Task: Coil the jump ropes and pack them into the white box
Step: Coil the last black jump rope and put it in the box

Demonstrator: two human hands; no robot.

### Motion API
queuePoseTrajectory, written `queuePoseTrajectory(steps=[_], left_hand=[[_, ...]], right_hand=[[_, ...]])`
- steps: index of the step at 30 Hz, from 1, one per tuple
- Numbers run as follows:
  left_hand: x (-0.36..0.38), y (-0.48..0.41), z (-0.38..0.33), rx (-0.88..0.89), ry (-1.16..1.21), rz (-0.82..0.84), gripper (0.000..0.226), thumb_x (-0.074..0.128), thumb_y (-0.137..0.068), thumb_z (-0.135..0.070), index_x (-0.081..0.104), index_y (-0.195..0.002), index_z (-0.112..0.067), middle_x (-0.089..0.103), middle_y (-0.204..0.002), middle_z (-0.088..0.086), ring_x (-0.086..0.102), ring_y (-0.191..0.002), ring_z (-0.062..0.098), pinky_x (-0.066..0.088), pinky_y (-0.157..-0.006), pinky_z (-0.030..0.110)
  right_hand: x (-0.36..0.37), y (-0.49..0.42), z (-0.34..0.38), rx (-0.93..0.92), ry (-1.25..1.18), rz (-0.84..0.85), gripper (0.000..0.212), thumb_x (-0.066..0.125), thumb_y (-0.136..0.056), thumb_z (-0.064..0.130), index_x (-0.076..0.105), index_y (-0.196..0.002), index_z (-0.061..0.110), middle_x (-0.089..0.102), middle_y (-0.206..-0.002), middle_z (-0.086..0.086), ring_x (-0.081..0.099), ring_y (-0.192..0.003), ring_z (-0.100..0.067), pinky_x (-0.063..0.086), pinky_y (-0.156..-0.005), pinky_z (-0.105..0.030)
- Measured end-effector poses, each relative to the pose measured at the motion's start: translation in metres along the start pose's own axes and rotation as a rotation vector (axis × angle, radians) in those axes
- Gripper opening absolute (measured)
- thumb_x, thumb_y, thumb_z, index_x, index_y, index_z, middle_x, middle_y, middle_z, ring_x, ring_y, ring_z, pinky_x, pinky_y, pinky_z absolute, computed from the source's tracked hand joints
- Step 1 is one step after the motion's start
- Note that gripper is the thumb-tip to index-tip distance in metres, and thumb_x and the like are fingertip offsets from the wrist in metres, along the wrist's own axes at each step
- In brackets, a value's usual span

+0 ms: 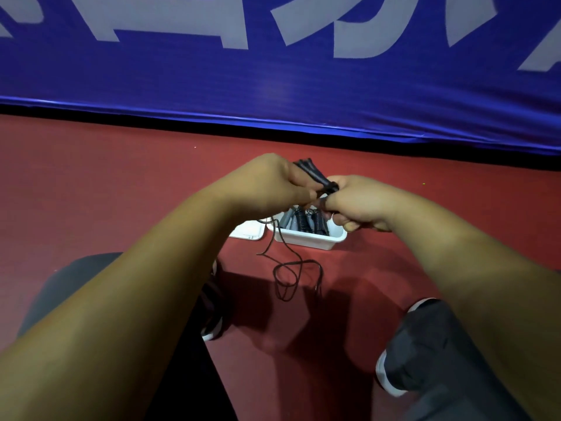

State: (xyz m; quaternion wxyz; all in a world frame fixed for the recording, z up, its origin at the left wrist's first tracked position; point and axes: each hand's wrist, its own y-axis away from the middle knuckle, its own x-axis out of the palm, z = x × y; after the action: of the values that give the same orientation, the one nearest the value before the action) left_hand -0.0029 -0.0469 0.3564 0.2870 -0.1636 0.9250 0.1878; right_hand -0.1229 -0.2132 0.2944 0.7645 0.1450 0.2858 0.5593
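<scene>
A black jump rope is bundled between both hands above the white box. My left hand grips the bundle's handle end, which sticks up and away from me. My right hand grips the other side of the bundle. The rope's loose cord hangs down in front of the box and lies in loops on the red floor. Inside the box lie several coiled ropes with grey handles, partly hidden by my hands.
A white lid lies flat just left of the box. A blue banner with large pale lettering runs across the back. My knees and shoes flank the red floor in front.
</scene>
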Motion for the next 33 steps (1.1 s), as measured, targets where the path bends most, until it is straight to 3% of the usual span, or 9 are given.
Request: queuePoseTrajectory(steps=[3,8,13,16,19,21,24,28,33], left_hand=[[0.000,0.000,0.003,-0.121,0.238,0.041,0.011,0.078,-0.093,-0.012,0.083,-0.102,-0.016,0.080,-0.090,0.006,0.059,-0.066,0.005,0.048,-0.055,0.017],[0.006,-0.009,0.009,-0.210,0.341,0.051,0.015,0.071,-0.095,-0.015,0.072,-0.105,-0.003,0.071,-0.085,0.007,0.054,-0.063,0.014,0.047,-0.055,0.027],[0.001,-0.015,0.004,-0.132,0.525,0.048,0.032,0.061,-0.092,-0.049,0.079,-0.096,-0.023,0.071,-0.086,0.008,0.045,-0.061,0.015,0.037,-0.058,0.030],[0.001,-0.017,0.004,-0.118,0.480,-0.040,0.048,0.063,-0.092,-0.069,0.078,-0.108,-0.028,0.057,-0.066,0.004,0.038,-0.051,0.014,0.031,-0.054,0.029],[0.008,-0.020,0.009,-0.094,0.635,0.002,0.036,0.075,-0.093,-0.049,0.073,-0.102,-0.014,0.039,-0.057,0.002,0.023,-0.044,0.015,0.024,-0.050,0.027],[0.010,-0.022,0.008,-0.082,0.699,0.026,0.023,0.078,-0.093,-0.039,0.070,-0.092,-0.018,0.037,-0.055,0.001,0.020,-0.043,0.014,0.019,-0.050,0.028],[0.015,-0.027,0.007,-0.073,0.798,-0.026,0.023,0.078,-0.094,-0.031,0.063,-0.079,-0.021,0.038,-0.053,0.001,0.019,-0.043,0.014,0.013,-0.057,0.036],[0.021,-0.033,0.003,-0.108,0.879,-0.130,0.024,0.079,-0.093,-0.026,0.056,-0.088,-0.017,0.037,-0.051,0.001,0.021,-0.043,0.014,0.013,-0.063,0.039],[0.026,-0.040,0.002,-0.094,0.951,-0.173,0.027,0.080,-0.092,-0.024,0.057,-0.079,-0.021,0.038,-0.054,0.001,0.026,-0.040,0.011,0.020,-0.054,0.031]], right_hand=[[0.002,0.005,0.004,-0.051,-0.140,-0.033,0.014,0.059,-0.106,0.010,0.064,-0.114,0.020,0.063,-0.071,-0.008,0.033,-0.045,-0.009,0.023,-0.041,-0.020],[0.003,0.011,0.006,-0.060,-0.226,0.020,0.013,0.051,-0.108,0.009,0.060,-0.107,0.019,0.048,-0.067,-0.002,0.028,-0.050,-0.010,0.019,-0.041,-0.021],[0.000,0.023,0.010,-0.127,-0.207,0.113,0.015,0.052,-0.109,0.011,0.062,-0.100,0.019,0.043,-0.067,0.001,0.027,-0.051,-0.010,0.017,-0.045,-0.023],[0.002,0.029,0.011,-0.149,-0.151,0.165,0.010,0.057,-0.110,0.017,0.059,-0.100,0.015,0.045,-0.068,-0.001,0.029,-0.051,-0.010,0.019,-0.047,-0.025],[0.003,0.032,0.011,-0.161,-0.123,0.188,0.013,0.058,-0.110,0.018,0.057,-0.097,0.014,0.046,-0.069,-0.001,0.030,-0.052,-0.011,0.020,-0.048,-0.026],[0.001,0.033,0.011,-0.164,-0.117,0.196,0.014,0.060,-0.109,0.018,0.059,-0.096,0.014,0.048,-0.068,-0.001,0.031,-0.052,-0.011,0.022,-0.048,-0.026],[-0.002,0.033,0.012,-0.186,-0.128,0.165,0.012,0.065,-0.105,0.017,0.060,-0.095,0.012,0.053,-0.066,0.001,0.034,-0.051,-0.011,0.024,-0.046,-0.025],[-0.002,0.033,0.014,-0.221,-0.135,0.121,0.023,0.077,-0.097,0.017,0.061,-0.113,0.011,0.057,-0.070,-0.001,0.040,-0.054,-0.012,0.030,-0.047,-0.026],[-0.005,0.035,0.016,-0.224,-0.128,0.030,0.041,0.078,-0.096,0.020,0.061,-0.131,0.005,0.070,-0.078,-0.004,0.064,-0.066,-0.015,0.050,-0.058,-0.031]])
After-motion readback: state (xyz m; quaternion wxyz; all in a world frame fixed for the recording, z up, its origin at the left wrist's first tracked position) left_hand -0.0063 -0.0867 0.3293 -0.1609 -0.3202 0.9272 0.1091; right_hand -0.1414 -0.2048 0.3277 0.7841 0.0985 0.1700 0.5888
